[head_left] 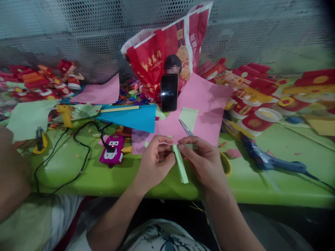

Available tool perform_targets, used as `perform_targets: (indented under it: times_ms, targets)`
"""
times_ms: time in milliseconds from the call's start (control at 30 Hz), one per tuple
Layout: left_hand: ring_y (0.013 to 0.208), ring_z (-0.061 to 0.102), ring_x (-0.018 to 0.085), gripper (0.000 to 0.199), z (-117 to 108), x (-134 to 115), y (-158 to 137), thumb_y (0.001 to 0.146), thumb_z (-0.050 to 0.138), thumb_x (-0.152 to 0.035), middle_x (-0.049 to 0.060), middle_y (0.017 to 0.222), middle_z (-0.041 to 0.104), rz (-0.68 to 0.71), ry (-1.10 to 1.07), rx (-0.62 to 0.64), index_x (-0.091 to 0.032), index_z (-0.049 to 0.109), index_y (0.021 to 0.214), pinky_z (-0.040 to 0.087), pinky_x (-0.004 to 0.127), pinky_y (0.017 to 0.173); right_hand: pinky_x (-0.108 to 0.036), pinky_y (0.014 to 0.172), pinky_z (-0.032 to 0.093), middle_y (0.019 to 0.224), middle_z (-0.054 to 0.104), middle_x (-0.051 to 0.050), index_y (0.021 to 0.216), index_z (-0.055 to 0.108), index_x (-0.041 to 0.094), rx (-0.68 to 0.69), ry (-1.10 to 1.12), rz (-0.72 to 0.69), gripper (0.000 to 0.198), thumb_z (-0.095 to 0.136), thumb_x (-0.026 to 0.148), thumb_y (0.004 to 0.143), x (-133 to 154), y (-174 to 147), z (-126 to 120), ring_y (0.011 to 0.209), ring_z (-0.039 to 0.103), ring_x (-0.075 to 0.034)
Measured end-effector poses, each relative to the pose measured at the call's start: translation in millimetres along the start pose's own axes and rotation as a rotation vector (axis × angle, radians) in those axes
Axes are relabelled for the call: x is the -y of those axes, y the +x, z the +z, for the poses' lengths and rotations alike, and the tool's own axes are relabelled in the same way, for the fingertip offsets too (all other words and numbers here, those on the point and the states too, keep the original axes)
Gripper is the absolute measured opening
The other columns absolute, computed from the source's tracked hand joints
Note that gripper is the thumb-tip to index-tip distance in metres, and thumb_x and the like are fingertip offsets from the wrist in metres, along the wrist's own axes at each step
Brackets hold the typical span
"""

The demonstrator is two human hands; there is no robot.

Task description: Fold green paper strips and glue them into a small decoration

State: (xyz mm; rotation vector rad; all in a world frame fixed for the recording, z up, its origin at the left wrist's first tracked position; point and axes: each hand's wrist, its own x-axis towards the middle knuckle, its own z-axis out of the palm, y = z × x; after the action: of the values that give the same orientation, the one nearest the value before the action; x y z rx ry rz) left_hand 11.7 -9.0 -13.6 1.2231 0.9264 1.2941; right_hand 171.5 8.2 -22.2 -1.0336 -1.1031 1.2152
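Observation:
A narrow, pale green paper strip (180, 165) hangs down between my two hands above the front of the table. My left hand (158, 158) is closed, pinching the strip's upper end between thumb and fingers. From the other side, my right hand (205, 160) pinches near the same end. Silver blades, apparently of scissors (185, 127), stick out up and left from my right hand. A yellow loop (227, 164) shows behind that hand, perhaps their handle. Beyond my fingers lie a pale green paper piece (190, 118) and a large pink sheet (204, 104).
A dark phone (169, 93) leans against a red bag (151, 59). A purple power adapter (112, 150) with cables and a yellow cutter (40, 140) lie left. A blue glue gun (272, 160) and red paper cups (259, 122) stand right. Someone's arm (13, 174) enters at left.

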Motion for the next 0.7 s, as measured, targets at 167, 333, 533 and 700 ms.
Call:
perform_targets:
  times_ms: [167, 333, 533, 700]
  targets:
    - [0.082, 0.073, 0.017, 0.013, -2, -1, 0, 0.095, 0.072, -0.024, 0.004, 0.091, 0.074, 0.006, -0.012, -0.015, -0.023, 0.066, 0.107, 0.052, 0.025, 0.066, -0.026, 0.059, 0.055, 0.089, 0.076, 0.000, 0.092, 0.083, 0.027, -0.013, -0.113, -0.132, 0.011, 0.087, 0.033, 0.084, 3, -1, 1, 0.069, 0.068, -0.014]
    - [0.074, 0.066, 0.015, 0.024, -1, 4, 0, 0.097, 0.071, -0.023, -0.001, 0.085, 0.069, -0.011, 0.008, -0.020, -0.025, 0.055, 0.115, 0.048, 0.025, 0.066, -0.031, 0.074, 0.056, 0.099, 0.074, -0.002, 0.097, 0.084, 0.029, 0.025, -0.308, -0.276, 0.012, 0.081, 0.024, 0.088, 6, -1, 2, 0.090, 0.071, -0.018]
    - [0.078, 0.063, 0.014, 0.033, 0, 2, 0, 0.095, 0.064, -0.012, -0.004, 0.082, 0.063, 0.029, 0.077, 0.016, -0.026, 0.049, 0.120, 0.046, 0.025, 0.070, -0.035, 0.079, 0.056, 0.101, 0.077, -0.003, 0.105, 0.084, 0.030, 0.105, -0.412, -0.363, 0.020, 0.072, 0.019, 0.093, 8, -3, 3, 0.094, 0.070, -0.020]
    - [0.075, 0.066, 0.014, 0.046, -5, 2, 3, 0.092, 0.068, -0.011, -0.003, 0.084, 0.071, -0.075, 0.091, 0.089, -0.025, 0.047, 0.130, 0.049, 0.024, 0.068, -0.034, 0.074, 0.056, 0.095, 0.078, -0.002, 0.099, 0.084, 0.027, 0.149, -0.417, -0.357, 0.010, 0.076, 0.025, 0.095, 11, -3, 3, 0.088, 0.071, -0.020]
